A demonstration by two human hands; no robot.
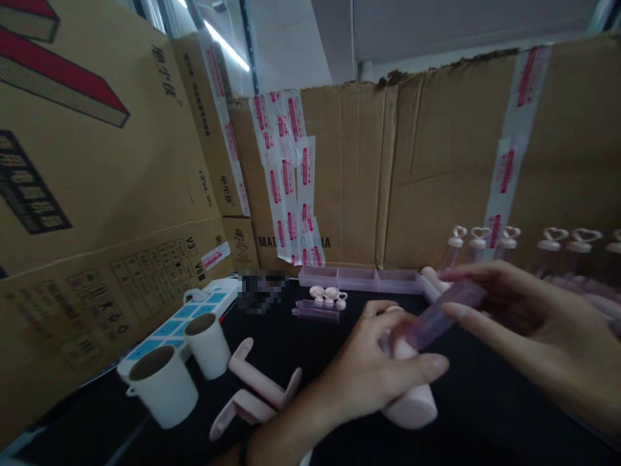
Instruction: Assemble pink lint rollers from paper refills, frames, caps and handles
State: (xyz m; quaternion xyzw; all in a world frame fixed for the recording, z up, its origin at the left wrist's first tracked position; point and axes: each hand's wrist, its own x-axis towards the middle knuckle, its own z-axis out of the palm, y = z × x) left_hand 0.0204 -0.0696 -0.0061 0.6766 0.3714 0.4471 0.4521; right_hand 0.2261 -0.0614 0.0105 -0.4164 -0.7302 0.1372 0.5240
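Note:
My left hand (373,369) is closed around a pale pink cylindrical piece (412,409), whose rounded end shows below my fingers. A translucent purple tube (444,314) slants between both hands. Fingers and thumb of my right hand (528,330) pinch its upper end, while its lower end meets the pink piece at my left hand; my fingers hide whether it is inserted. Left of my left wrist lie two pale pink bracket-like parts (259,382) with bent ends. Beyond my hands lie purple tubes (317,312) beside pink heart-loop caps (328,296).
Two white hollow cups (167,388) stand at left, before a white and blue strip (182,317). A purple divided tray (356,279) lies along the cardboard wall (436,162). At right stand several tubes with heart-loop caps (480,236). Cardboard encloses the left and back of the black surface.

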